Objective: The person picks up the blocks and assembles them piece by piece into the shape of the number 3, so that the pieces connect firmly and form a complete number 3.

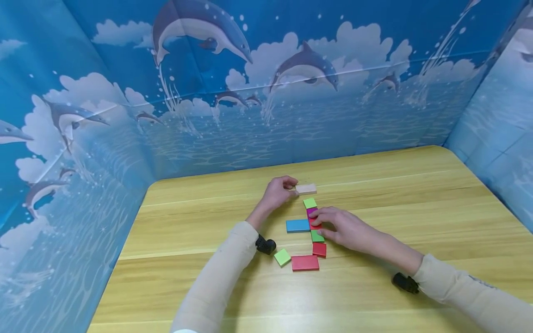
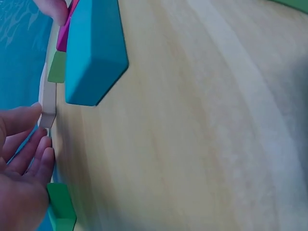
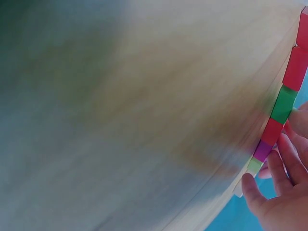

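Near the table's far edge my left hand [image 1: 280, 192] has its thumb against the left end of a pale wooden block [image 1: 306, 188]; in the left wrist view its other fingers stand apart from that block. My right hand [image 1: 346, 228] lies over a row of small blocks. Its fingers touch the purple block [image 1: 311, 212] and red block [image 1: 315, 226], with the thumb at the green block [image 1: 317, 236]. A lime block [image 1: 310, 203] forms the row's far end. From the row's left side extends a blue rectangular block [image 1: 297, 226].
Closer to the front are a small red block [image 1: 319, 250], a red rectangular block [image 1: 305, 263] and a turned lime square block [image 1: 282, 257]. Below the left fingers in the left wrist view stands another green block [image 2: 61, 207]. Dolphin-printed curtains [image 1: 250, 138] border the table [image 1: 395, 194].
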`<state>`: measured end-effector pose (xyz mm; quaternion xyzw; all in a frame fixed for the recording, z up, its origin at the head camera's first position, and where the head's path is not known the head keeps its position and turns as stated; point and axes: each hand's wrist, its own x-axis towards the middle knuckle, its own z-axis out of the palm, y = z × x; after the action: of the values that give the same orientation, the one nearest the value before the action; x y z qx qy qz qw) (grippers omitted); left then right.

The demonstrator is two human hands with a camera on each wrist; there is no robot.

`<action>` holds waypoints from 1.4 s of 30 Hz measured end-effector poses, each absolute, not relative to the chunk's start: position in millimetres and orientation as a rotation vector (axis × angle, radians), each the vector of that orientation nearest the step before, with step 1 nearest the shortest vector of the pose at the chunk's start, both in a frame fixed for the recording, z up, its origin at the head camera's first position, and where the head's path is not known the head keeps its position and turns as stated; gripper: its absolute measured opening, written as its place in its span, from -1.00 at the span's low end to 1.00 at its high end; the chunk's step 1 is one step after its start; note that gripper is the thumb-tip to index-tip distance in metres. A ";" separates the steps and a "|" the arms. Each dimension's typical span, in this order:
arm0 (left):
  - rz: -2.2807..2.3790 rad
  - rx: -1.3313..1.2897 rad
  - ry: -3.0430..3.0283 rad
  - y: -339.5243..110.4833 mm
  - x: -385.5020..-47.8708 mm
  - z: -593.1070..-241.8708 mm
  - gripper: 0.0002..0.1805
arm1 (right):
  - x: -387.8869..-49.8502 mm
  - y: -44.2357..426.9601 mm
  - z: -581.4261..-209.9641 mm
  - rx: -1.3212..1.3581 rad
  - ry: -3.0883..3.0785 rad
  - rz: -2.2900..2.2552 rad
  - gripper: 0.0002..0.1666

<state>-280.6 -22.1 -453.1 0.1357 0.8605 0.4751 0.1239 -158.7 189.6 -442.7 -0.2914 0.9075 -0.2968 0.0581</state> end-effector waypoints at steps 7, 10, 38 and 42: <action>1.310 0.410 2.531 -17.5 -280.3 -451.5 -0.64 | -158.4 189.2 -441.4 -0.881 2.742 -0.906 -0.65; 1.262 0.430 2.565 -15.0 -279.1 -450.9 -0.63 | -158.4 189.1 -441.5 -0.885 2.743 -0.909 -0.66; 1.178 0.546 2.644 -20.3 -275.8 -451.6 -0.71 | -158.2 189.1 -442.1 -0.858 2.737 -0.918 -0.66; 1.205 0.553 2.649 -22.3 -272.6 -452.3 -0.71 | -158.3 189.1 -442.7 -0.852 2.739 -0.919 -0.65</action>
<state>-272.6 -22.3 -452.3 0.1860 0.8907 0.4051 0.0896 -158.3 189.1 -442.7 -0.2821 0.9075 -0.3044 0.0646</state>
